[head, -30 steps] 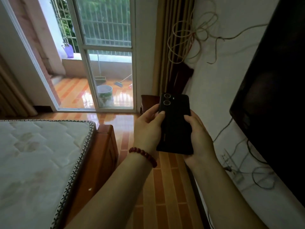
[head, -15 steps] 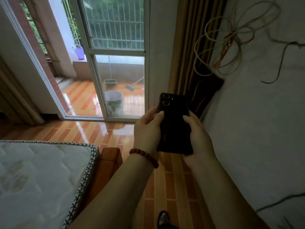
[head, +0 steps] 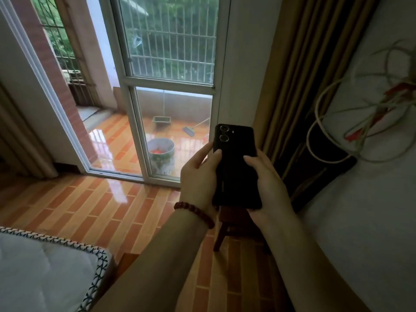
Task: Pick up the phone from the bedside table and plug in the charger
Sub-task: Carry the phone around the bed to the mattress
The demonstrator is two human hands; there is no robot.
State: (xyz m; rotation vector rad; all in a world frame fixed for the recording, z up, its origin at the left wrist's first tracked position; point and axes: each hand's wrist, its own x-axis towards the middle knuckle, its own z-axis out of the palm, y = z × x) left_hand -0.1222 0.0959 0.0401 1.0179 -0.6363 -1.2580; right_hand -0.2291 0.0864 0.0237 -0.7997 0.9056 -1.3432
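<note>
you hold the phone (head: 236,167) back-up in front of the glass door (head: 171,86), left hand (head: 198,176) and right hand (head: 267,188) gripping its long edges. it looks rigid, slick and breakable; keep your fingers (head: 217,154) on the sides, leaving the bottom port clear.

Phone (head: 236,170) held between both hands, mattress (head: 45,273) lower left, glass door (head: 171,86) behind, cables (head: 360,104) right.

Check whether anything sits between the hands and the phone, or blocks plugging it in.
Nothing sits between them: both the left hand and right hand already hold the phone. No charger plug is identifiable in view, so that path cannot be judged.
</note>
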